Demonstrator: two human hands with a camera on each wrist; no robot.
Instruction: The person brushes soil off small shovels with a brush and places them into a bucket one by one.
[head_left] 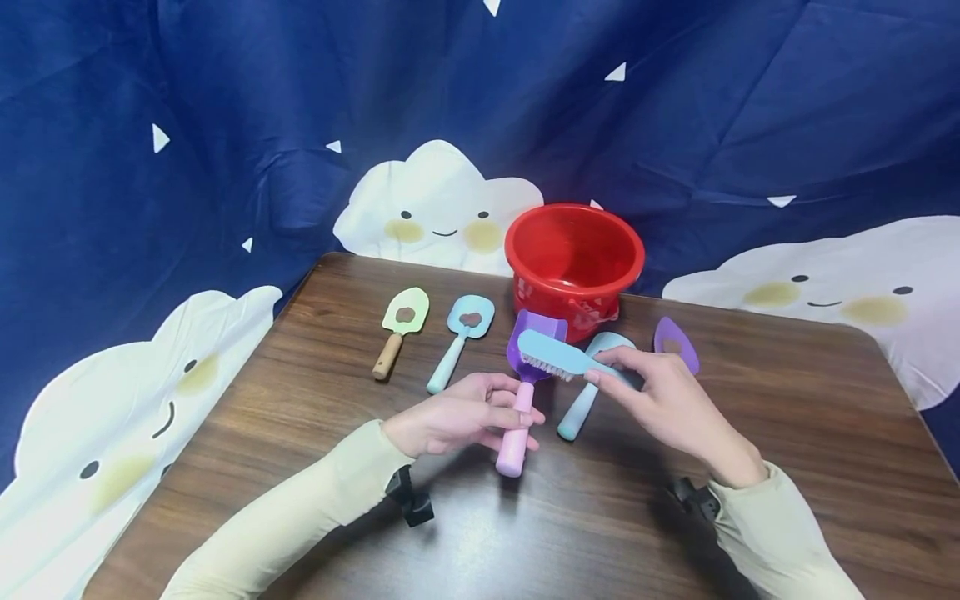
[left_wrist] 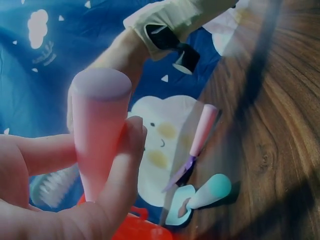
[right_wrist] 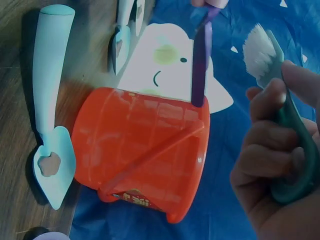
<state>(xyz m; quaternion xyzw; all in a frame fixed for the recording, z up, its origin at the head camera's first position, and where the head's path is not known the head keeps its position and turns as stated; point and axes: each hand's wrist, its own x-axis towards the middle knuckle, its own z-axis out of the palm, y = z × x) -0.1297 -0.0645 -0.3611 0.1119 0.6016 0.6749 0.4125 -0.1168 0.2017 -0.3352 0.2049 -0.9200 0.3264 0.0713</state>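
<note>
My left hand [head_left: 468, 414] holds a small purple shovel [head_left: 537, 327] by its pink handle [left_wrist: 100, 130], fingers and thumb round it, blade pointing at the bucket. In my right hand [head_left: 678, 408] is a blue brush [head_left: 555, 353], gripped by the handle, with white bristles [right_wrist: 259, 50] facing down. The head view shows the brush head over the shovel's blade; whether they touch, I cannot tell. Just behind stands a red bucket [head_left: 573, 250], its handle hanging down at the front in the right wrist view.
On the wooden table [head_left: 300, 350] lie a green shovel [head_left: 407, 307] with a wooden handle and a light blue shovel [head_left: 447, 363] to the left. Another light blue shovel [head_left: 578, 412] lies between my hands. A purple blade [head_left: 677, 340] shows beyond my right hand. Blue cloth [head_left: 247, 100] hangs behind.
</note>
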